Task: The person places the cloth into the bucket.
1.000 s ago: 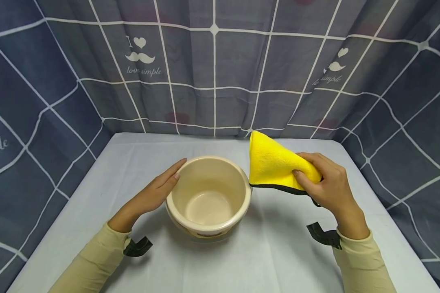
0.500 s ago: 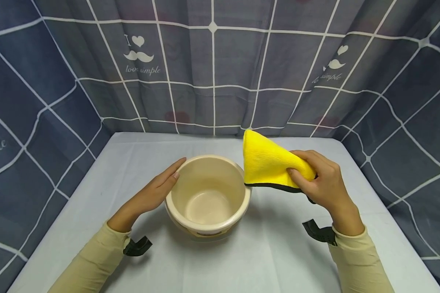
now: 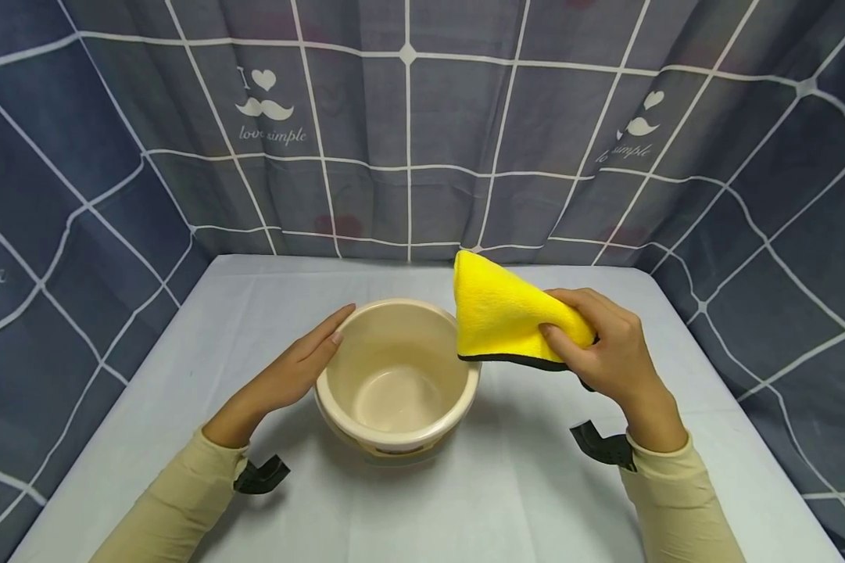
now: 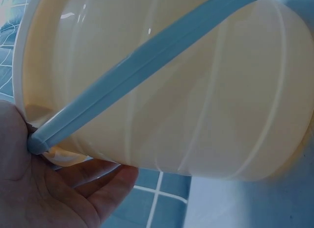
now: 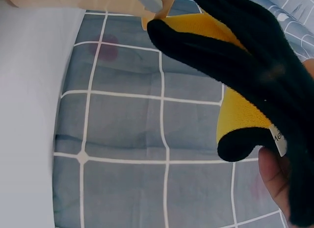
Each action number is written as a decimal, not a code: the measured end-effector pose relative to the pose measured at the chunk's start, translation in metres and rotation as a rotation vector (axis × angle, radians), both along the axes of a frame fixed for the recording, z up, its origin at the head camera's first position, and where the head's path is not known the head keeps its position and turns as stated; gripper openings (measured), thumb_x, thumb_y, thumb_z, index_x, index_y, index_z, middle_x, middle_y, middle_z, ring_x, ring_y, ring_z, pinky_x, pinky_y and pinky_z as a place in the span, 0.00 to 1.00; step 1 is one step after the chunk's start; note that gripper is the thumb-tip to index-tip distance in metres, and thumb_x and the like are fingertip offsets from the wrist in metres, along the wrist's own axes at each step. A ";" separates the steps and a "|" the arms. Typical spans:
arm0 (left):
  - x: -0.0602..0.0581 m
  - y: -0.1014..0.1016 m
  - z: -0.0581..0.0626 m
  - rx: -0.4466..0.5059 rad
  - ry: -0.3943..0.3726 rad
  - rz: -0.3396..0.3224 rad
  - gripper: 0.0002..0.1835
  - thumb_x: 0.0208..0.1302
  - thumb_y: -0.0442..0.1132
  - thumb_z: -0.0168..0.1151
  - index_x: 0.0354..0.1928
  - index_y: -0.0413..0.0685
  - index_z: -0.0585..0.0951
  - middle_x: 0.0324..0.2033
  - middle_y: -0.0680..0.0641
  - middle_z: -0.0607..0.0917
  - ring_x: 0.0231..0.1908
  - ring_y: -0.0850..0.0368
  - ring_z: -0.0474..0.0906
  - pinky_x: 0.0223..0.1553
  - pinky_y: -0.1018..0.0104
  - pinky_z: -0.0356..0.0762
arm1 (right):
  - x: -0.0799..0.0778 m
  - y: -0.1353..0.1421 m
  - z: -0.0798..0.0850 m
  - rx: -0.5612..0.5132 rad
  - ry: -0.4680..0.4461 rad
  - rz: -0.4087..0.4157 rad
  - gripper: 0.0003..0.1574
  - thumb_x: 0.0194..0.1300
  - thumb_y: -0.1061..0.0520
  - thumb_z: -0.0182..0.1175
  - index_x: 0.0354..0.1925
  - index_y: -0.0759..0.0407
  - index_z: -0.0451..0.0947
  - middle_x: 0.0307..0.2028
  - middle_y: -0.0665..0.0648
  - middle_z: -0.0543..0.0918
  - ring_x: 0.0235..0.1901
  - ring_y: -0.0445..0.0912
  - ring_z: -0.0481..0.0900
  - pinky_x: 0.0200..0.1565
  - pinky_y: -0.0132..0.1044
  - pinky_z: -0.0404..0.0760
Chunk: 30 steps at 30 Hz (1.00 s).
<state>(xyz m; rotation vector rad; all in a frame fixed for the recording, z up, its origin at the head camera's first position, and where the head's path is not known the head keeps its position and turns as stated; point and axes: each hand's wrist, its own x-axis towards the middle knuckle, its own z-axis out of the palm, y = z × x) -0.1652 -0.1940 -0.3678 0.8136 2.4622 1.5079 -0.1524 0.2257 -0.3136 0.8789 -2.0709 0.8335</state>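
A cream plastic bucket stands upright on the white-covered table. Its grey-blue handle slants down across the outer wall in the left wrist view. Along the left side of the rim rests my left hand, its fingers nearly straight against the bucket. My right hand grips a folded yellow cleaning cloth, thumb on the near face. The cloth's far end overlaps the right rim; whether it touches is unclear. In the right wrist view, its black side and a white label show.
A white cloth covers the table. Dark blue-grey curtains with white grid lines enclose the back and both sides. Black straps stick out from the cuffs of both sleeves.
My right hand has moved left with the yellow cleaning cloth, so its end now overlaps the bucket's right rim. The left hand and the bucket stay in place.
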 end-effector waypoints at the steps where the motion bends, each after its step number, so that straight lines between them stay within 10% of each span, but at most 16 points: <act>1: 0.000 0.000 0.000 0.001 -0.001 0.000 0.29 0.85 0.42 0.36 0.81 0.42 0.51 0.78 0.39 0.55 0.76 0.44 0.49 0.73 0.61 0.49 | 0.000 -0.001 0.000 0.001 -0.001 0.005 0.21 0.54 0.59 0.67 0.48 0.64 0.85 0.40 0.56 0.87 0.33 0.44 0.78 0.39 0.23 0.75; 30: 0.000 0.000 0.001 -0.007 0.002 0.012 0.28 0.85 0.42 0.36 0.81 0.43 0.52 0.78 0.40 0.55 0.77 0.45 0.47 0.74 0.51 0.46 | -0.006 -0.026 0.005 0.025 -0.016 0.076 0.20 0.57 0.58 0.67 0.49 0.65 0.84 0.42 0.57 0.87 0.36 0.46 0.80 0.42 0.25 0.76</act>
